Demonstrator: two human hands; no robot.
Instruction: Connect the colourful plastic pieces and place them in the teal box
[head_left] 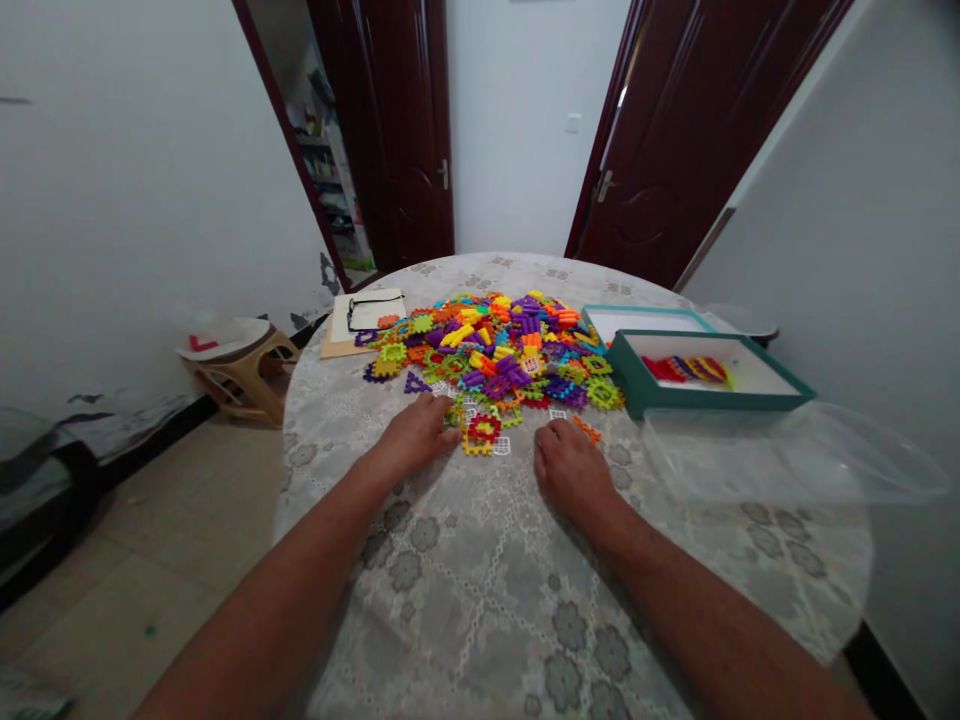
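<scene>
A heap of colourful plastic pieces [517, 340] lies on the patterned tablecloth [465, 580]. My left hand [420, 430] rests at the heap's front left edge, its fingers curled against the nearest pieces; what they hold, if anything, is hidden. Just right of its thumb are a red piece [484, 429] and a yellow piece [477, 449]. My right hand [571, 465] lies closed on the cloth in front of the heap, with its fingertips hidden. An orange piece [587, 430] and a small white grid piece [557, 414] are beyond its knuckles. Another white grid piece [502, 446] lies between the hands.
A green box [720, 400] with red, purple and yellow pieces stands at the right, a second box [649, 318] behind it. A clear plastic cover [780, 455] lies in front. Black glasses [351, 314] rest on a pale pad [341, 328] at the back left.
</scene>
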